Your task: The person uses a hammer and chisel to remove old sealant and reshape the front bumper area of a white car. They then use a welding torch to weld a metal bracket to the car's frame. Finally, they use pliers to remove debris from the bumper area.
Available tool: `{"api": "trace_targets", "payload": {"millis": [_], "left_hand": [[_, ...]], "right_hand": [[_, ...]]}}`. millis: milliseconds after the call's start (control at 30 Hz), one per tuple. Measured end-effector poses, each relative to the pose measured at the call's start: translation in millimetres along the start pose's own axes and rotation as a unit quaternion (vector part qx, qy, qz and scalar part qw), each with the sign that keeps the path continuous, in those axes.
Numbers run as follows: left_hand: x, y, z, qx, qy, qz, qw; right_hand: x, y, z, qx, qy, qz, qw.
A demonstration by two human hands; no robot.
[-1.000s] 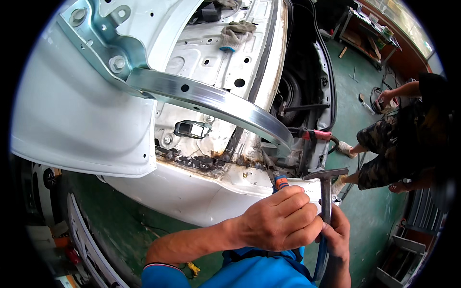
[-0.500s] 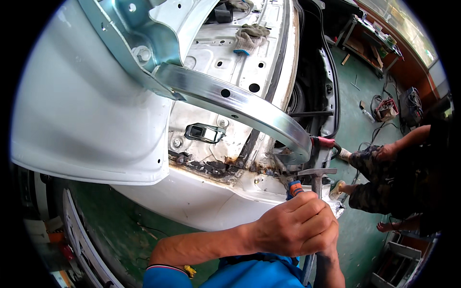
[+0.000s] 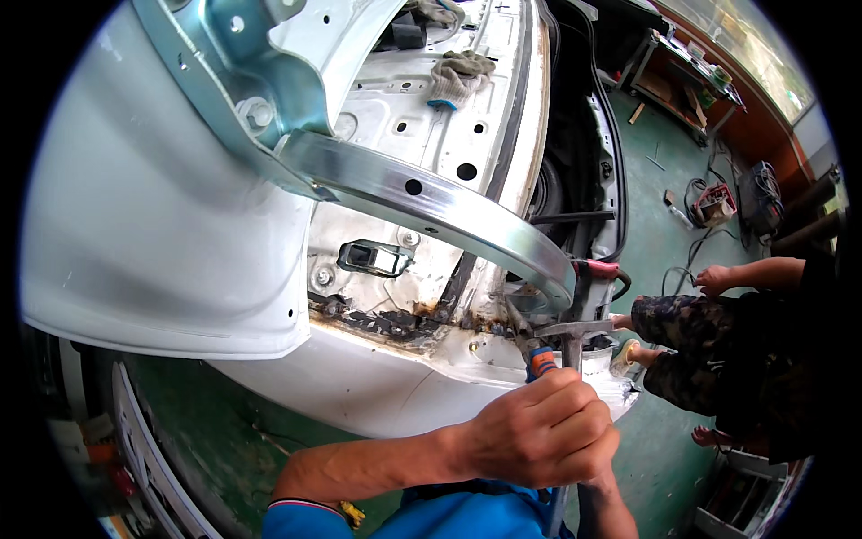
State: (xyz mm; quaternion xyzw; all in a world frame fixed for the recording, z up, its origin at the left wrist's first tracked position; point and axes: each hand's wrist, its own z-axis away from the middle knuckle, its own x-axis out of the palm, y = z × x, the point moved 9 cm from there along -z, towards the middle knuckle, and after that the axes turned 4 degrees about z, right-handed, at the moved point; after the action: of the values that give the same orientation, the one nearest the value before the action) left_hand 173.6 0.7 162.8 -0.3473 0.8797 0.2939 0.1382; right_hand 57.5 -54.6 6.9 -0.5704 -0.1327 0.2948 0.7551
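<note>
My left hand [image 3: 539, 431] is shut on a chisel-like tool with an orange and blue handle [image 3: 540, 362]. Its metal tip rests on the rusty seam [image 3: 422, 319] of a white car body panel [image 3: 359, 386]. My right hand [image 3: 605, 469] is mostly hidden behind the left one and grips the handle of a steel hammer. The hammer head [image 3: 575, 329] hangs just above and to the right of the tool's handle. A curved silver metal bar [image 3: 431, 198] arches over the seam and ends close to the hammer head.
Another person crouches at the right [image 3: 718, 359], one hand [image 3: 716, 278] reaching toward the car. A pair of work gloves [image 3: 458, 74] lies on the panel further up. Power tools and cables [image 3: 718, 202] lie on the green floor, and a workbench [image 3: 682, 63] stands behind.
My view has drifted in closer to the seam. Both hands stay on their tools, and the hammer head has dropped nearer the chisel handle. The other person's arm has stretched toward the car.
</note>
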Motion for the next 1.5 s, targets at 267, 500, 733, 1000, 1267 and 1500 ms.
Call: {"api": "trace_targets", "payload": {"millis": [267, 500, 733, 1000, 1267, 1500], "left_hand": [[-3, 2, -1, 0.002, 0.031, -0.023, 0.999], [-9, -5, -4, -0.014, 0.035, -0.007, 0.999], [-11, -4, -6, -0.01, 0.036, -0.004, 0.999], [-12, -6, -2, -0.018, 0.044, -0.011, 0.999], [-12, -5, -3, -0.013, 0.04, -0.016, 0.999], [-16, -5, -4, -0.015, 0.052, -0.013, 0.998]], "right_hand": [[-29, -21, -9, -0.008, 0.031, -0.146, 0.989], [-22, -11, -5, 0.028, -0.009, -0.099, 0.995], [-5, 11, -3, 0.001, -0.048, -0.122, 0.991], [-20, -17, -7, 0.027, 0.012, -0.113, 0.993], [-3, 3, -8, -0.018, -0.025, -0.032, 0.999], [-4, -6, -8, -0.009, -0.061, -0.059, 0.996]]}}
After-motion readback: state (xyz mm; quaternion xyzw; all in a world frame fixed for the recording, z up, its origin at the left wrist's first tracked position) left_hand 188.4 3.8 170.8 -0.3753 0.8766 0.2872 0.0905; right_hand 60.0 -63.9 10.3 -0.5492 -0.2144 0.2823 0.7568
